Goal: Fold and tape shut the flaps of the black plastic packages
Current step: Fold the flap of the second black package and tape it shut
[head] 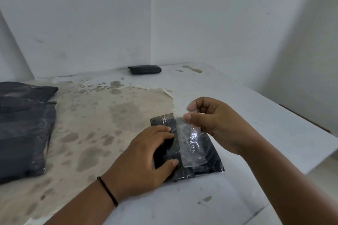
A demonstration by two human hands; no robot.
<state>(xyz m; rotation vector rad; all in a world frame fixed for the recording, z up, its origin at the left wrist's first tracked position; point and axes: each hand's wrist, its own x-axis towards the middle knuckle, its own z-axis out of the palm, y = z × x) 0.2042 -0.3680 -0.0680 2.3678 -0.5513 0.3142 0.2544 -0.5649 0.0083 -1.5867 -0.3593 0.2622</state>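
Glossy black plastic package (206,162), clear shiny tape (192,144), stained matt white table (228,97)

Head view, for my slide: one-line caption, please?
Left hand presses the black package onto the stained table while the right hand pinches a clear tape strip over it.

1 view | head-worn | looks forward and down | close over table (237,97)

Package (208,167) was laid on table (256,124), right of centre, near side. Left hand (144,159) was rested on its left part. Tape strip (192,149) was draped over it, top end pinched above by right hand (212,118). Pile of packages (23,133) was placed at left edge. Lone package (144,69) was set far back by wall (109,23).
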